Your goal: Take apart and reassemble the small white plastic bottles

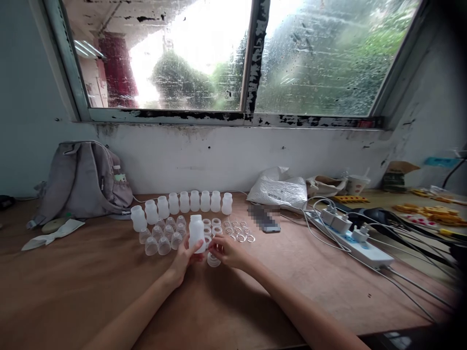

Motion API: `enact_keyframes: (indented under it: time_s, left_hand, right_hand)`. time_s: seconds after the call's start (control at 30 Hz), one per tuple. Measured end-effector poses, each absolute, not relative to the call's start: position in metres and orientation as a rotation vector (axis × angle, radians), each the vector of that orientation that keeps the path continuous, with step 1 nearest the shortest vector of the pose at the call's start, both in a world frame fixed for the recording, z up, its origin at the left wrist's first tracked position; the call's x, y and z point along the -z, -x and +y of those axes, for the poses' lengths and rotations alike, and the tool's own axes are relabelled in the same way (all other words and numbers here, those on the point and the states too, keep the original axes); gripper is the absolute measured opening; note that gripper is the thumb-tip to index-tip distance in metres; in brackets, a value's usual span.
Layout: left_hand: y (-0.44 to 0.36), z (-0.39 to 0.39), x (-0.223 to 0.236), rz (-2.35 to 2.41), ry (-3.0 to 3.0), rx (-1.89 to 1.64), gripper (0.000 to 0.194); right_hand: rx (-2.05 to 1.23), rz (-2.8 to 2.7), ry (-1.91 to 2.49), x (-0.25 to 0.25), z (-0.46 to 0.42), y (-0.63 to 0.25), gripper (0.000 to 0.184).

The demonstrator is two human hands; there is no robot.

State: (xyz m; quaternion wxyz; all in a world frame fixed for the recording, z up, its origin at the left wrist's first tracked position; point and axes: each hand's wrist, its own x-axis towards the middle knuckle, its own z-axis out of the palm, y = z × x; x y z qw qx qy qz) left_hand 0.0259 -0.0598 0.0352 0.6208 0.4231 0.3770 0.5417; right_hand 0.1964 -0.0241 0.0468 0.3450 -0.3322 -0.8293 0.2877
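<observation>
My left hand [186, 257] is wrapped round a frosted white plastic bottle [196, 232], held upright with its open neck on top. Close beside it, my right hand [226, 250] has its fingers pinched together; what they hold, if anything, is hidden. Just below those fingers is a translucent ring-shaped piece [213, 261]. Behind both hands lie several white collar rings [216, 222], partly covered by the bottle and fingers. Several clear domed caps [164, 245] stand to the left in rows. Thin flat rings [241, 238] lie to the right.
Several matching bottles [184, 201] line the back of the brown table [91, 282]. A grey backpack [85, 180] sits at the left, near a white tissue [54, 236]. At right are a phone [272, 227], a silver plastic bag [279, 188] and a power strip [365, 250] with trailing cables.
</observation>
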Motion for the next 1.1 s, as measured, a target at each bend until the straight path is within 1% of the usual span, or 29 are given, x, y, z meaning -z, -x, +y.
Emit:
enact_keyframes:
  time_s: [0.1,0.17,0.3,0.53,0.6,0.67,0.7,0.77,0.83,0.97,1.1]
  left_hand:
    - [-0.029,-0.058,-0.030,1.075,-1.200,-1.310,0.048]
    - [-0.031,-0.058,-0.027,1.123,-1.358,-1.321,0.046]
    - [-0.032,-0.063,-0.028,1.111,-1.520,-1.312,0.045]
    - [-0.031,-0.071,-0.033,1.237,-1.836,-1.276,0.055]
    - [-0.031,-0.070,-0.031,1.267,-1.845,-1.304,0.062]
    - [-0.031,-0.068,-0.028,1.300,-1.868,-1.315,0.068]
    - [-0.031,-0.067,-0.026,1.305,-1.903,-1.307,0.066]
    - [-0.030,-0.065,-0.022,1.290,-2.018,-1.265,0.054]
    - [-0.030,-0.065,-0.018,1.274,-2.139,-1.186,0.043]
    - [-0.031,-0.066,-0.014,1.312,-2.274,-1.018,0.036]
    - [-0.030,-0.066,-0.014,1.321,-2.302,-0.995,0.027]
  right_hand:
    - [-0.498,-2.268,0.838,-0.047,-0.033,-0.194,0.006]
    - [-0.461,-2.207,0.860,-0.051,-0.037,-0.195,0.010]
    - [-0.689,-2.066,0.819,-0.060,-0.038,-0.197,0.025]
    - [-0.998,-1.892,0.831,-0.053,-0.033,-0.192,0.033]
    - [-1.017,-1.796,0.830,-0.052,-0.029,-0.193,0.036]
    - [-0.908,-1.664,0.867,-0.054,-0.020,-0.200,0.039]
    - [-0.804,-1.582,0.904,-0.055,-0.013,-0.206,0.042]
    - [-0.592,-1.428,0.977,-0.057,0.004,-0.222,0.054]
    - [-0.464,-1.318,1.067,-0.059,0.026,-0.240,0.061]
    - [-0.322,-1.325,1.279,-0.057,0.074,-0.272,0.057]
    - [-0.419,-1.444,1.407,-0.049,0.111,-0.284,0.042]
